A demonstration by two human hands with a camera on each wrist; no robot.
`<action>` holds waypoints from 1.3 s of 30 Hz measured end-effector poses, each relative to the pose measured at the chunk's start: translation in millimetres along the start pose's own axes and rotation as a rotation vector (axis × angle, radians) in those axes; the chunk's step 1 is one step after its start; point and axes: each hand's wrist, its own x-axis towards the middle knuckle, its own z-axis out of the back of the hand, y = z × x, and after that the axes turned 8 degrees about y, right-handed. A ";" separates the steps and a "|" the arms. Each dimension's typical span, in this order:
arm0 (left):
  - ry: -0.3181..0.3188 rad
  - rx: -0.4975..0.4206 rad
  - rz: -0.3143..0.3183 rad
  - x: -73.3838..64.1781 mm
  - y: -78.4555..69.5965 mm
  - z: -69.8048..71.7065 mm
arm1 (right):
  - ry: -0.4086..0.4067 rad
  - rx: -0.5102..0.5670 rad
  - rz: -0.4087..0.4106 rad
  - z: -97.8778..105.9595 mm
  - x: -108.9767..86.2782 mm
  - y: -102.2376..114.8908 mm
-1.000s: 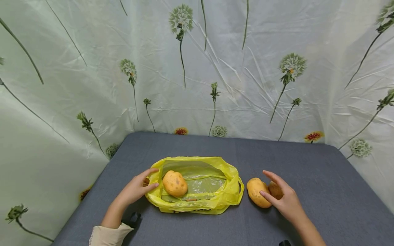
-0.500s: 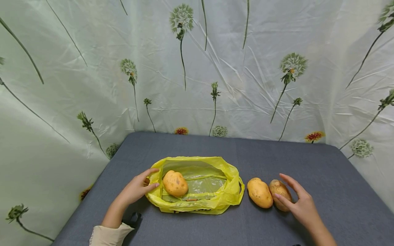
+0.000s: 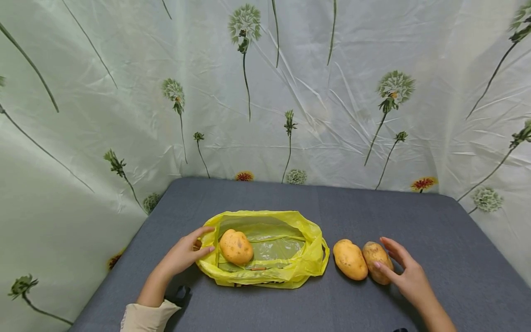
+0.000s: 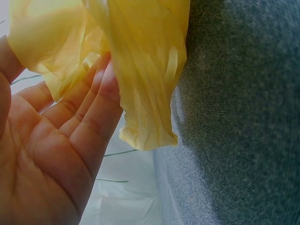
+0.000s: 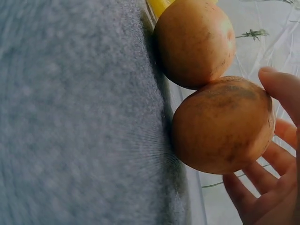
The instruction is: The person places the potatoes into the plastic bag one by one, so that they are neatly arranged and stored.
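Lying right of the yellow bag (image 3: pixel 275 278), long axis roughly square to the far edge of the table (image 3: pixel 373 210), the browner potato (image 3: pixel 375 256) is nearest the right hand (image 3: pixel 410 272), whose spread thumb and fingers flank it, contact unclear; left hand (image 3: pixel 184 251) at bag's left end, can't tell grip.

Curtained nook, floral sheeting (image 3: pixel 315 92), grey table (image 3: pixel 352 210)

From far off I see the right hand (image 5: pixel 281 192) by a brown potato (image 5: pixel 225 126).
The thumb (image 5: pixel 283 89) is near its upper right edge, and the fingers (image 5: pixel 257 178) spread along its side. Another potato (image 5: pixel 194 42) sits right against it, with a bit of yellow (image 5: pixel 159 5) peeking out behind. Grey-blue cloth (image 5: pixel 79 112) fills the left; a pale sheet (image 5: pixel 253 56) shows behind.
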 end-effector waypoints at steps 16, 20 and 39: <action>-0.002 0.001 -0.001 -0.9 -1.1 -0.2 | 0.060 0.003 -0.086 -2.9 -2.6 -6.1; -0.003 0.003 0.002 -1.1 -1.3 -0.3 | 0.028 -0.026 -0.086 -4.3 -2.5 -5.3; -0.001 0.003 0.006 -1.1 -2.8 0.2 | -0.099 -0.052 -0.036 -3.7 9.0 6.2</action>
